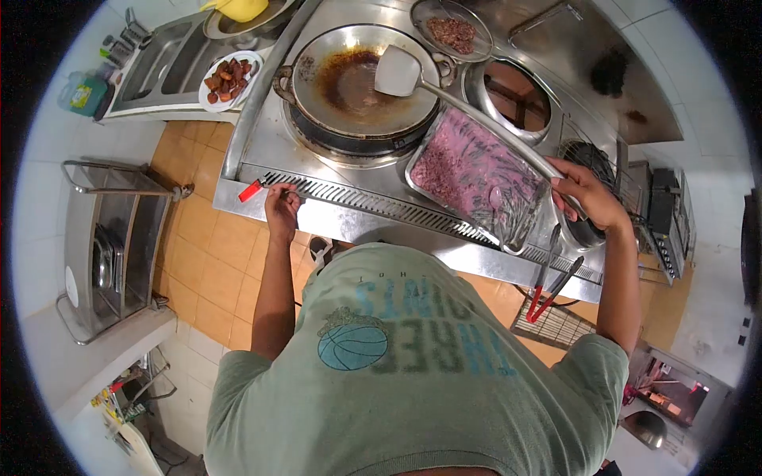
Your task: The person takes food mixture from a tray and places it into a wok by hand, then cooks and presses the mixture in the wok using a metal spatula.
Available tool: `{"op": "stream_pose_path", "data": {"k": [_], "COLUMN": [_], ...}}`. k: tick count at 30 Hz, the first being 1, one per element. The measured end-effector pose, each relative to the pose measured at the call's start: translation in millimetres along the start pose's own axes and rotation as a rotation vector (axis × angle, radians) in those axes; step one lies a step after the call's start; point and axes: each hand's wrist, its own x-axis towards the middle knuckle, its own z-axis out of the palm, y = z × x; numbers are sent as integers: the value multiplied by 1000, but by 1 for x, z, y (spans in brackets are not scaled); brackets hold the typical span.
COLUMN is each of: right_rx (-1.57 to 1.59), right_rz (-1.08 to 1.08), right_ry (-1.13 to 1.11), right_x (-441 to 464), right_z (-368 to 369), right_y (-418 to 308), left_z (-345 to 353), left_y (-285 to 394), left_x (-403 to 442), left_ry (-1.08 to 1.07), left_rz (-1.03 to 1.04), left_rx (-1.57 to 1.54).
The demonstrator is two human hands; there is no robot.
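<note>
My right hand (586,194) is wrapped round the long handle of a metal wok spatula (398,71), whose wide blade is over the right side of a wok (337,91) with brown residue inside. My left hand (282,208) rests at the stove's front edge, its fingers curled beside a red lighter (251,190); whether it grips anything is too small to tell. Between the wok and my right hand lies a metal tray (476,170) of pinkish minced food with a spoon-like shape in it.
Red-handled tongs (548,289) lie across the front edge at right. Behind are a large open pot (516,99) and a bowl of minced meat (451,36). A white plate of browned pieces (228,81) sits by the sink (178,67). A metal rack (119,238) stands left.
</note>
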Motion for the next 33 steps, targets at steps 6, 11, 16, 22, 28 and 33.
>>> {"op": "stream_pose_path", "data": {"k": [6, 11, 16, 22, 28, 33], "right_rx": [24, 49, 30, -7, -44, -34], "right_rz": [-15, -43, -76, -95, -110, -103], "right_ry": [-36, -49, -84, -14, 85, 61], "right_x": [11, 13, 3, -13, -8, -3], "right_z": [3, 16, 31, 53, 68, 76], "right_y": [18, 22, 26, 32, 46, 49], "left_z": [3, 2, -1, -6, 1, -4], "left_y": [0, 1, 0, -3, 1, -1], "left_x": [-1, 0, 1, 1, -2, -2], "left_ry": [-3, 1, -25, -87, -45, -55], "left_rz": [8, 4, 1, 34, 8, 31], "left_rx": [-18, 2, -42, -74, -67, -53]}}
